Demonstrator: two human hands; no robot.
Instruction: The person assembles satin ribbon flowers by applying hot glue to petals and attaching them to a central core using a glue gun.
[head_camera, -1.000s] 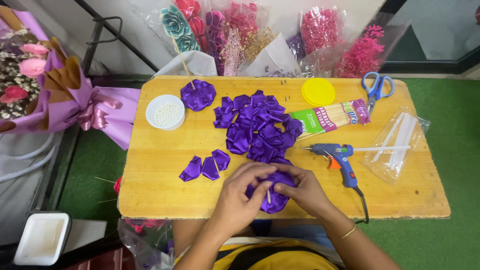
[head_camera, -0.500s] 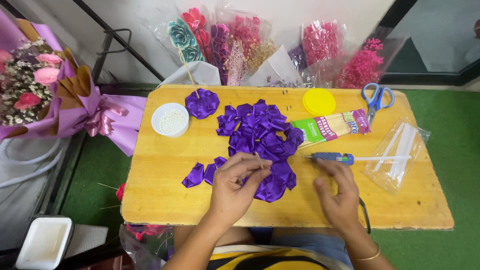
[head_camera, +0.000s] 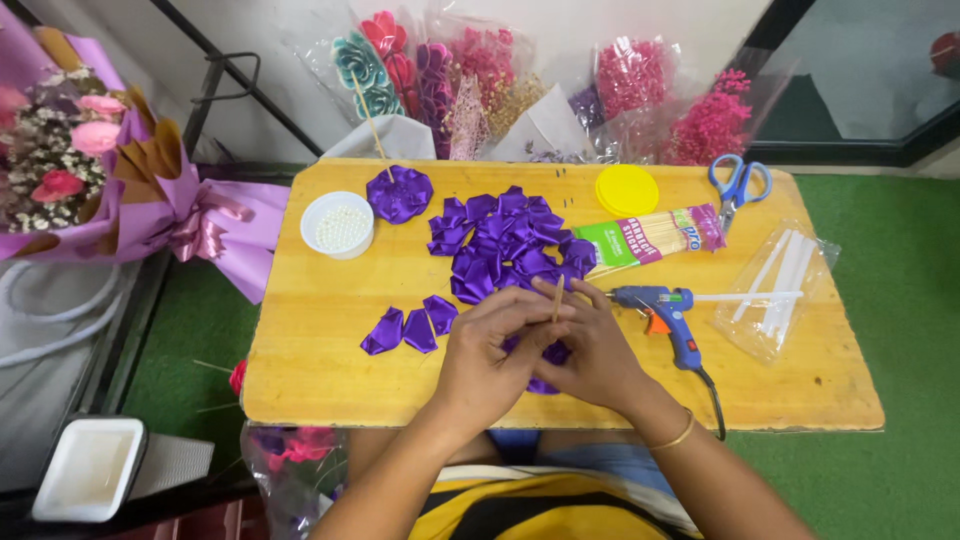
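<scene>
- Left hand and right hand meet over the near middle of the wooden table, fingers pressed together
- Both hands pinch a thin wooden stick, upright, its top showing above the fingertips
- Purple ribbon flower sits under the hands, mostly hidden; only edges show between the palms and at the lower rim
- Three loose purple petals lie just left of the left hand
- Pile of purple ribbon petals lies beyond the hands, near the fingertips
- Blue glue gun lies just right of the right hand, not touched
- Pack of wooden sticks, yellow lid and scissors sit farther back on the right
- White cup of beads at back left
</scene>
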